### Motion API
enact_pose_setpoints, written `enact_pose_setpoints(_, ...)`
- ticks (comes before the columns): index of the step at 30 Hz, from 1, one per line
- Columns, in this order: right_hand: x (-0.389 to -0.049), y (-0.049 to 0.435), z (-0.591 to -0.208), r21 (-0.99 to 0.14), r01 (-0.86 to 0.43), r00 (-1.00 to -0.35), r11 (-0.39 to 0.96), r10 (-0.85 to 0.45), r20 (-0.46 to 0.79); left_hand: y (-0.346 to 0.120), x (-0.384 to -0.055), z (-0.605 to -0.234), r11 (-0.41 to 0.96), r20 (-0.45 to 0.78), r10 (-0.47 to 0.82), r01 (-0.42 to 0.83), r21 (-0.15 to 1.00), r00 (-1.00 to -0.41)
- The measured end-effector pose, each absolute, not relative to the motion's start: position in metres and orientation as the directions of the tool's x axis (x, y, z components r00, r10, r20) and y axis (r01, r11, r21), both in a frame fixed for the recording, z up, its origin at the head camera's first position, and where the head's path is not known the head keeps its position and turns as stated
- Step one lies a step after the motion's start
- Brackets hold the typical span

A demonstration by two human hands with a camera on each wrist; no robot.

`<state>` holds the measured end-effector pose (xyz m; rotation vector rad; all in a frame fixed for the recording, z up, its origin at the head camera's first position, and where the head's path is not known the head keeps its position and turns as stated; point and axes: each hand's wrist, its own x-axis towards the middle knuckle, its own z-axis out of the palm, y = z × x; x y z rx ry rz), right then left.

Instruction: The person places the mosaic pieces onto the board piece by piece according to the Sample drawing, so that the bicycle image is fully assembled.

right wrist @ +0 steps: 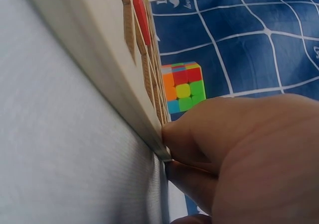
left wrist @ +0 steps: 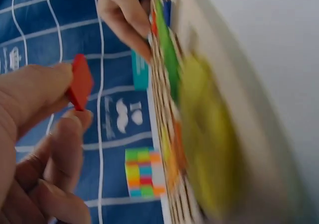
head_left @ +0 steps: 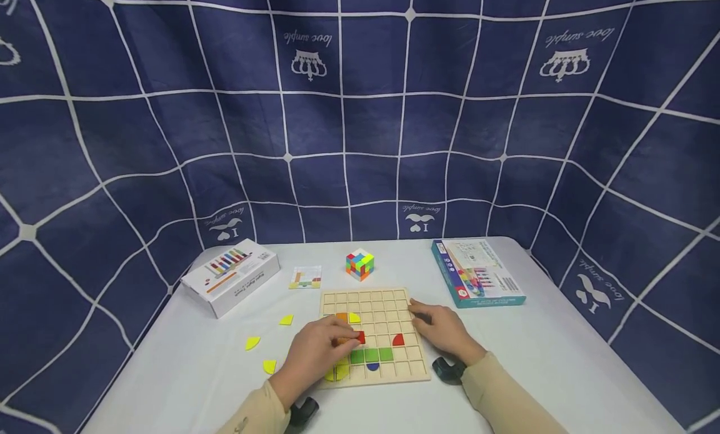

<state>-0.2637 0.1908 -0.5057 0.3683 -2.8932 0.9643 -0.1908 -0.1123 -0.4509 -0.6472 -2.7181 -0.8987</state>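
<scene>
A wooden grid board (head_left: 416,362) lies on the white table with coloured tiles in several cells. Above it, my left hand (head_left: 317,351) pinches a red square tile (left wrist: 81,82) between thumb and finger, clear of the board in the left wrist view. My right hand (head_left: 447,331) holds the board's right edge, thumb and finger meeting at the rim in the right wrist view. On the board are green squares (head_left: 372,355), a red quarter-round tile (head_left: 399,340), a blue half-round tile (head_left: 373,366), yellow round pieces (head_left: 340,373) and an orange tile (head_left: 341,317). The left hand partly hides the board's left side.
Loose yellow quarter-round tiles (head_left: 252,343) lie left of the board. Behind it are a puzzle cube (head_left: 360,264) and a pattern card (head_left: 305,277). A white box (head_left: 232,277) stands at the back left, a blue-edged box (head_left: 478,272) at the back right.
</scene>
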Motion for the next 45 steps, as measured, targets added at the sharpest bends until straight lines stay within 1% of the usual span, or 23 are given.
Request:
enact_pose_setpoints(2, -0.264, 0.191, -0.505, -0.582, -0.252, -0.967, 0.773, -0.212, 0.139, -0.097, -0.196, -0.450, 0.718, 0.303, 0.379, 0.485, 0.499, -0.874)
enact_pose_setpoints(5, -0.263, 0.193, -0.505, -0.577, -0.260, -0.966, 0.774, -0.215, 0.146, -0.071, -0.203, -0.449, 0.741, 0.272, 0.427, 0.506, 0.442, -0.862)
enact_pose_setpoints(8, -0.262, 0.195, -0.507, -0.571, -0.266, -0.964, 0.777, -0.217, 0.154, -0.046, -0.209, -0.451, 0.756, 0.264, 0.462, 0.531, 0.382, -0.847)
enact_pose_setpoints(11, -0.261, 0.196, -0.509, -0.578, -0.260, -0.966, 0.774, -0.212, 0.151, -0.027, -0.213, -0.455, 0.764, 0.256, 0.481, 0.544, 0.347, -0.839)
enact_pose_setpoints(19, -0.258, 0.195, -0.511, -0.588, -0.256, -0.967, 0.767, -0.204, 0.154, -0.004, -0.220, -0.464, 0.767, 0.247, 0.519, 0.574, 0.288, -0.818)
enact_pose_setpoints(23, -0.257, 0.194, -0.509, -0.589, -0.252, -0.968, 0.768, -0.205, 0.147, -0.001, -0.221, -0.467, 0.780, 0.224, 0.514, 0.560, 0.279, -0.828)
enact_pose_setpoints(27, -0.257, 0.194, -0.507, -0.585, -0.255, -0.967, 0.770, -0.205, 0.153, 0.003, -0.223, -0.469, 0.779, 0.245, 0.499, 0.554, 0.292, -0.831)
enact_pose_setpoints(31, -0.258, 0.194, -0.505, -0.590, -0.247, -0.969, 0.769, -0.201, 0.143, 0.006, -0.225, -0.471, 0.778, 0.252, 0.481, 0.542, 0.318, -0.839)
enact_pose_setpoints(37, -0.259, 0.191, -0.504, -0.605, -0.235, -0.972, 0.760, -0.196, 0.132, 0.008, -0.229, -0.473, 0.776, 0.225, 0.463, 0.515, 0.365, -0.857)
enact_pose_setpoints(45, -0.260, 0.190, -0.503, -0.594, -0.251, -0.968, 0.764, -0.197, 0.156, 0.011, -0.231, -0.471, 0.788, 0.234, 0.449, 0.506, 0.351, -0.862)
